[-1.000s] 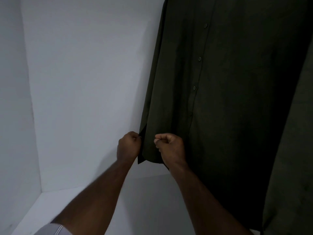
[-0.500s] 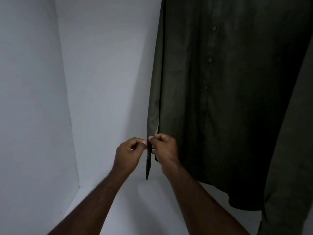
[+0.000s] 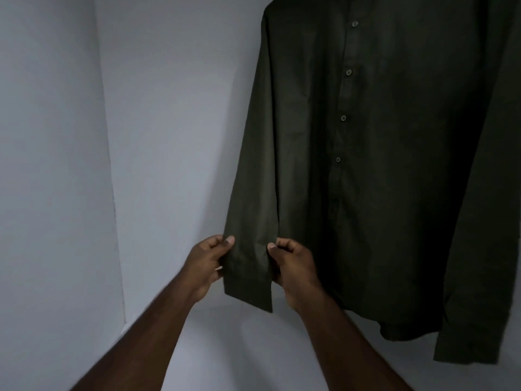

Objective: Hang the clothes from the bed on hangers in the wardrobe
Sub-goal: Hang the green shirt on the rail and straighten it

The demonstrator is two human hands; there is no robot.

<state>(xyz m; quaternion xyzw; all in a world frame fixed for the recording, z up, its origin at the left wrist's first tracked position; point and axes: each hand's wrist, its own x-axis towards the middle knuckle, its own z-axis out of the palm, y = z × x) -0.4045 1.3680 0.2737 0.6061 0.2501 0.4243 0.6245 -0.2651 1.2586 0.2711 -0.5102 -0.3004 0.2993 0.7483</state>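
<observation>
Inside the wardrobe [image 3: 169,136], one dark shirt [image 3: 380,165] hangs; left hand [image 3: 207,266] and right hand [image 3: 293,268] each pinch its sleeve cuff [image 3: 248,272]; four buttons visible.

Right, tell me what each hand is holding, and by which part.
Both hold the dark green button-up shirt by its sleeve cuff: left hand pinches the left edge, right hand the right.

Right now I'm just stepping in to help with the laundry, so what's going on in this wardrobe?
A person is tidying a dark green button-up shirt that hangs inside the white wardrobe; its top runs out of view, so the hanger cannot be seen. The left hand and right hand each pinch one edge of the shirt's sleeve cuff, holding it spread flat between them. The other sleeve hangs free at the right.
</observation>
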